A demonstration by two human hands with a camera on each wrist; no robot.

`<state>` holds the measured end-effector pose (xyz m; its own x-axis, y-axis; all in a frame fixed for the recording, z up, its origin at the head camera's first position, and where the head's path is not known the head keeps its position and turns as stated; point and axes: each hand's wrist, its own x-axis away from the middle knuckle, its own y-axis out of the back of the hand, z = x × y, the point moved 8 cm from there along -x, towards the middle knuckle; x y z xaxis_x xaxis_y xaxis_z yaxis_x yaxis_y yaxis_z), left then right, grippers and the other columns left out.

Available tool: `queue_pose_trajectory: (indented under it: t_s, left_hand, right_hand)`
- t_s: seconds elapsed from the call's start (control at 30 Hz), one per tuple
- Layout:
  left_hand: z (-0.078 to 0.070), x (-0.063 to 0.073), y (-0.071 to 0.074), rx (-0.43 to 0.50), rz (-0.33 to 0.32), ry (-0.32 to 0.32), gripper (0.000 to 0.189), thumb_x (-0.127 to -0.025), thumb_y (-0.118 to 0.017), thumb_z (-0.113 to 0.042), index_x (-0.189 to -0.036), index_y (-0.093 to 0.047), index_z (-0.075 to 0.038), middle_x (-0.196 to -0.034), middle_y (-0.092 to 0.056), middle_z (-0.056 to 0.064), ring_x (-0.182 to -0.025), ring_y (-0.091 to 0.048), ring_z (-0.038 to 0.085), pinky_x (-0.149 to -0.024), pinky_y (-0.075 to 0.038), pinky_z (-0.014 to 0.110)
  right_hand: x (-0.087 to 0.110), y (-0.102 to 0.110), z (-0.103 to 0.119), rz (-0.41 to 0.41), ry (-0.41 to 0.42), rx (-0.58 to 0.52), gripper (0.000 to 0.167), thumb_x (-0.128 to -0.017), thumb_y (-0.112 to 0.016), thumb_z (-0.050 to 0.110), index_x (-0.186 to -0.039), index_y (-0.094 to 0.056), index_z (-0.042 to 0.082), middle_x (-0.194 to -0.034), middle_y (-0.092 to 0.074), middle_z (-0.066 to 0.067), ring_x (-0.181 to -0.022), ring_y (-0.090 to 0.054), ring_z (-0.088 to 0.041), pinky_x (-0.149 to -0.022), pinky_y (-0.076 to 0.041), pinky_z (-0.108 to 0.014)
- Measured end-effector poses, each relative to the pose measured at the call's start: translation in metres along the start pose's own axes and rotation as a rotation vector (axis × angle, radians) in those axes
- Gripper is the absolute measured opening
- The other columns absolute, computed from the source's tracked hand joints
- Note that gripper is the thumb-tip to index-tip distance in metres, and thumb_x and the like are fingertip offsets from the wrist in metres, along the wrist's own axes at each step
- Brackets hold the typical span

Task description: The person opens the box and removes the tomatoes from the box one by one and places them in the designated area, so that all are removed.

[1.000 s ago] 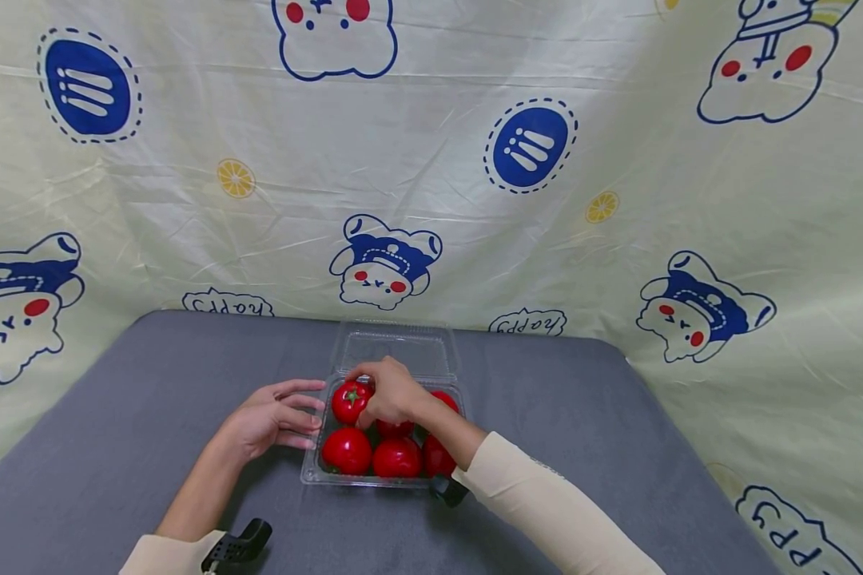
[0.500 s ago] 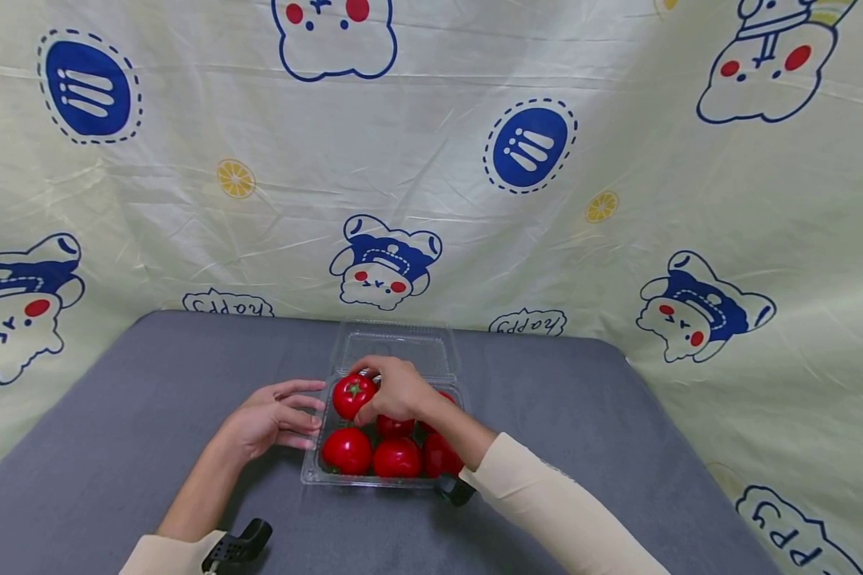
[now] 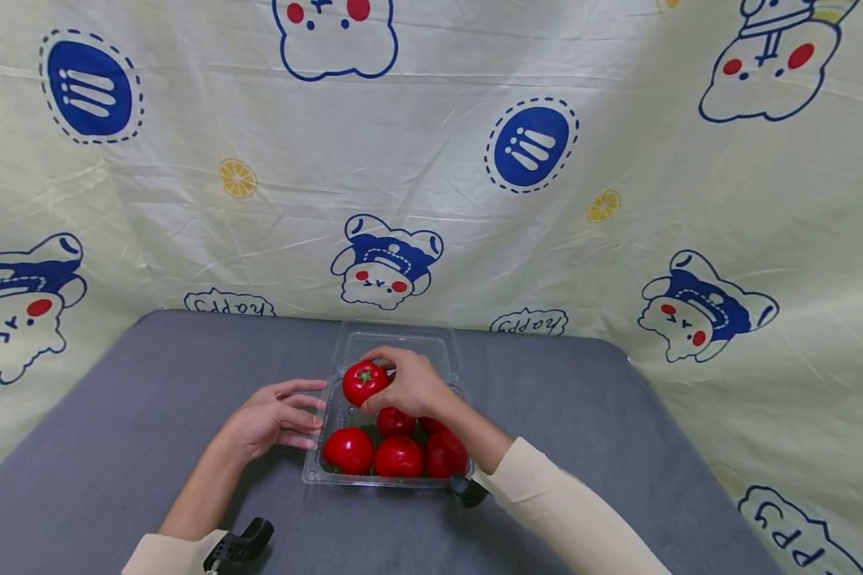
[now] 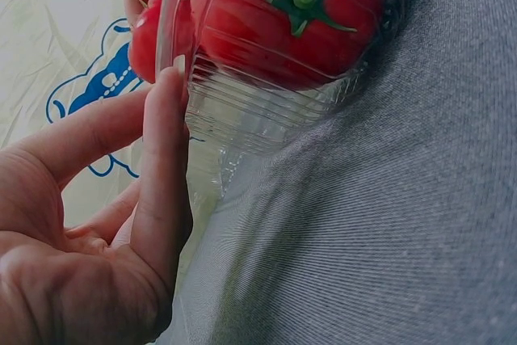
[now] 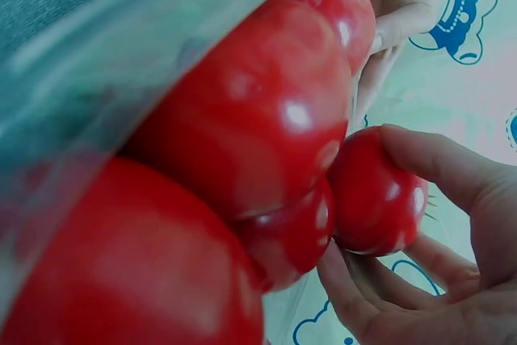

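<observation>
My right hand (image 3: pixel 419 385) grips a red tomato (image 3: pixel 363 386) between thumb and fingers, raised over the back-left of a clear plastic clamshell box (image 3: pixel 311 473). Its green stem end shows in the head view. The right wrist view has the same tomato (image 5: pixel 378 199) pinched at its sides. My left hand (image 3: pixel 276 417) stands at the box's left side, fingers extended; in the left wrist view a fingertip touches the rim. Several more tomatoes sit in the box, among them a front-left one (image 3: pixel 348 451) and a front-middle one (image 3: pixel 399 458). My right arm partly hides a back-right tomato (image 3: pixel 430 425).
The box's hinged transparent lid (image 3: pixel 403 337) is folded back, away from me. A grey cloth-covered table (image 3: pixel 151 415) lies beneath everything. Behind it hangs a pale curtain (image 3: pixel 431 176) with cartoon prints.
My right hand has lifted the tomato from the back-left spot in the box, moving it up and slightly right. The left hand has stayed in place.
</observation>
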<state>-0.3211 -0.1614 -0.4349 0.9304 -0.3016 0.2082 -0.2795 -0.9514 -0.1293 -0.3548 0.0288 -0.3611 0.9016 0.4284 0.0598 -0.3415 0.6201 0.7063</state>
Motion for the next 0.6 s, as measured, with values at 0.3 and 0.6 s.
queue_pose_trajectory:
  t_s: [0.3,0.6]
  left_hand:
    - [0.0,0.0,0.0,-0.009,-0.01,0.0,0.062,-0.091,-0.067,-0.002,-0.149,-0.044,0.001,-0.115,-0.069,0.014,-0.078,-0.073,0.018,-0.072,-0.064,0.04]
    - [0.0,0.0,-0.001,-0.013,-0.014,-0.003,0.062,-0.091,-0.066,-0.001,-0.149,-0.044,0.001,-0.116,-0.069,0.014,-0.077,-0.072,0.017,-0.071,-0.064,0.039]
  right_hand:
    - [0.008,0.017,-0.005,-0.136,0.055,0.04,0.068,-0.076,-0.086,0.028,-0.138,-0.059,0.022,-0.123,-0.07,-0.006,-0.111,-0.065,-0.024,-0.081,-0.062,-0.04]
    - [0.015,0.031,-0.007,-0.235,0.125,0.041,0.064,-0.079,-0.085,0.028,-0.137,-0.061,0.018,-0.12,-0.072,-0.006,-0.106,-0.069,-0.024,-0.083,-0.062,-0.039]
